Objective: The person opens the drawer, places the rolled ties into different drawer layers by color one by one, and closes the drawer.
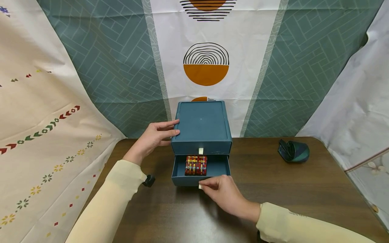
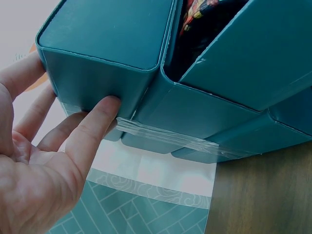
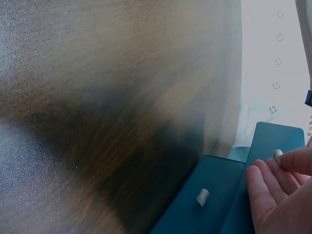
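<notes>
A blue drawer box [image 1: 201,121] stands on the table against the back cloth. One of its lower drawers [image 1: 217,167] is pulled out, and inside it lies a square woven piece [image 1: 196,165] in red, yellow and black. My right hand [image 1: 226,194] pinches the small pale pull tab [image 3: 278,155] of that drawer between thumb and finger. Another pale tab [image 1: 201,151] sits on the drawer front above it. With its fingers spread and fairly straight, my left hand [image 1: 155,138] rests against the left side of the box, as the left wrist view [image 2: 63,141] also shows.
A rolled dark green and navy piece of fabric [image 1: 293,151] lies on the brown wooden table [image 1: 267,179] at the right. Patterned cloths [image 1: 121,67] hang behind and at both sides. Clear tape [image 2: 165,134] runs across the box's side.
</notes>
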A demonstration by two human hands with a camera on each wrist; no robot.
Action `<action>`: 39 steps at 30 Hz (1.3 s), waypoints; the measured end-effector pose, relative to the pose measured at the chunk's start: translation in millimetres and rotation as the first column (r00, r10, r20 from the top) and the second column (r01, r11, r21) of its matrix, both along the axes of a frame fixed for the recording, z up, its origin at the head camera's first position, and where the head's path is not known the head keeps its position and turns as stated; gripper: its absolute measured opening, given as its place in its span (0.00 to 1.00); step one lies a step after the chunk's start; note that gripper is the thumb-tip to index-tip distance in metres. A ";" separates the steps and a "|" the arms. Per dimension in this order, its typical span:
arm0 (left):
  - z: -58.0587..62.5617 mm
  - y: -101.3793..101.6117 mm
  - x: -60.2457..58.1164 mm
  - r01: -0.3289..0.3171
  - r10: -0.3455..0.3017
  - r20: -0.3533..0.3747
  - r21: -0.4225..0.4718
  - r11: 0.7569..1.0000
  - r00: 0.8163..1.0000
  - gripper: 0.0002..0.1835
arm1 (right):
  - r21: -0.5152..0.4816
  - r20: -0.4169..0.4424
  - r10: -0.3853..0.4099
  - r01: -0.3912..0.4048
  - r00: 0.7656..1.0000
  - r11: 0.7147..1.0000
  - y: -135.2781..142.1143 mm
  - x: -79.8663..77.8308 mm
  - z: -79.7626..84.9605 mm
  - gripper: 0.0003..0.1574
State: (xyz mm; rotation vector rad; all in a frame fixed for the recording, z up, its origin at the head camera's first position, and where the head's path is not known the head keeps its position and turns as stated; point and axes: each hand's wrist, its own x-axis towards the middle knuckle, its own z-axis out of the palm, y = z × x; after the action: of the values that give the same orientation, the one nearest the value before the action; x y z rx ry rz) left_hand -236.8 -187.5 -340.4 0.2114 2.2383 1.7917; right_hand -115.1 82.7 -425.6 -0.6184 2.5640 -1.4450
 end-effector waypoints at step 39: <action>-0.1 0.3 1.2 0.006 -0.006 -0.010 -0.020 1.000 1.000 0.29 | -0.070 -0.038 -0.093 0.090 0.995 0.993 -2.2 -29.7 -6.3 0.10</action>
State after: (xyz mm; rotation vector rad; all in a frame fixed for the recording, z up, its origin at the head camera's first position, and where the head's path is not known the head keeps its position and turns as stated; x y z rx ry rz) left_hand -235.6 -187.3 -340.5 0.2231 2.2587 1.7683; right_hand -144.8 80.5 -431.9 -0.5521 2.6153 -1.5708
